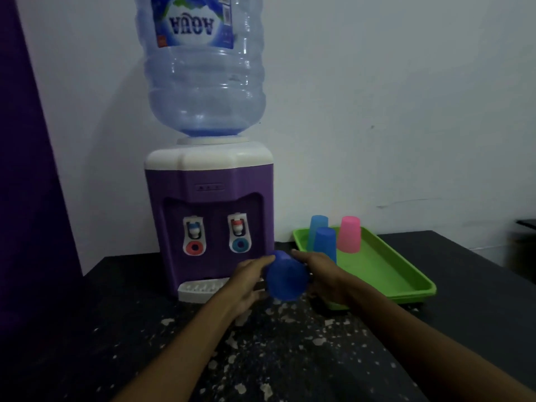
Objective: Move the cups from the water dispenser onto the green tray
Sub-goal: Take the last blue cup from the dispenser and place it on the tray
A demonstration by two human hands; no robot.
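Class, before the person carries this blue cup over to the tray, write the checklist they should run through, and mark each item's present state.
1. Dark blue cup held between left hand and right hand: ok.
2. Green tray has free floor: ok.
3. Three cups already there, upside down: light blue, blue, pink: ok.
4. Drip tray free of other cups: ok.
5. Held cup empty: cannot tell.

1. A dark table point(121, 338) carries many pale chipped spots.
2. Behind it stands a plain white wall point(391, 91).
3. A purple surface point(26, 158) fills the left edge.
4. A dark object point(525, 245), unclear, sits far right.
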